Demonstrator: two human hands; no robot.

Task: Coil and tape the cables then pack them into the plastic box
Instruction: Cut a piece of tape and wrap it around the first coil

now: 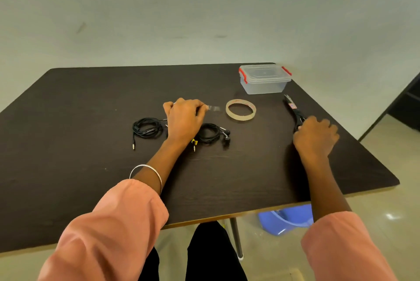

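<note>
No legible text or labels

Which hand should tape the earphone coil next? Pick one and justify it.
Left. The left hand already pinches a cut tape strip and hovers right over the earphone coil. The right hand is off at the scissors.

On the dark wooden bench (pixel 91 99): two coiled black earphone cables, one (pixel 147 127) left of the other (pixel 210 134). Behind and right of them lies the clear tape roll (pixel 241 109). Right of it, black-handled scissors (pixel 294 111). Lidded clear plastic box with red clips (pixel 264 79) behind, at far right corner
</note>
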